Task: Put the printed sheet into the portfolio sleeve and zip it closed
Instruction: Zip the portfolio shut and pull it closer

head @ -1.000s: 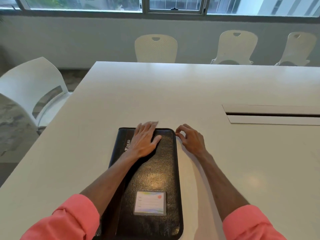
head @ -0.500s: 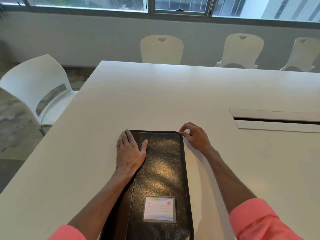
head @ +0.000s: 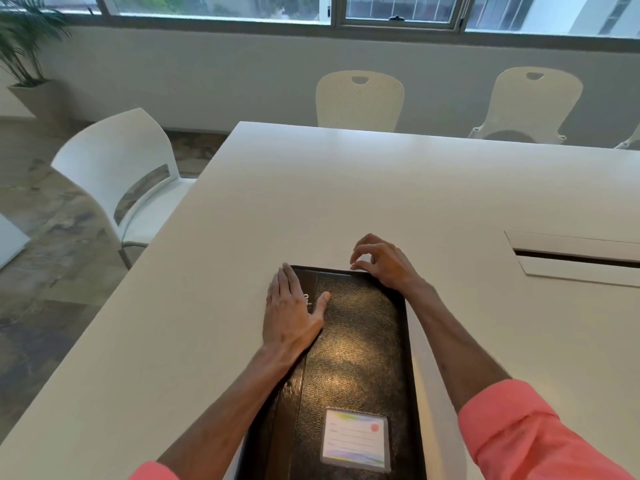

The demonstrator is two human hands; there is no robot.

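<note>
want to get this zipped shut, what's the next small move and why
Probably slide the right hand leftward along the far edge of the portfolio. Its fingertips curl at that edge, where a zip pull would sit, though no pull is visible, and the left hand presses the cover flat, steadying it.

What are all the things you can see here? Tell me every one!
portfolio: one, black, on table, near side
label: one, white with coloured stripes, portfolio's near end
table: one, white, middle
hatch: one, white with dark slot, in table at right
white chair: one, left of table
cream chairs: two, plus a sliver of a third, far side
plant: one, green, far left
windows: a row, far wall
sleeves: two, pink, bottom corners
left hand: flat on portfolio's far left part
right hand: fingers curled at portfolio's far edge
</note>
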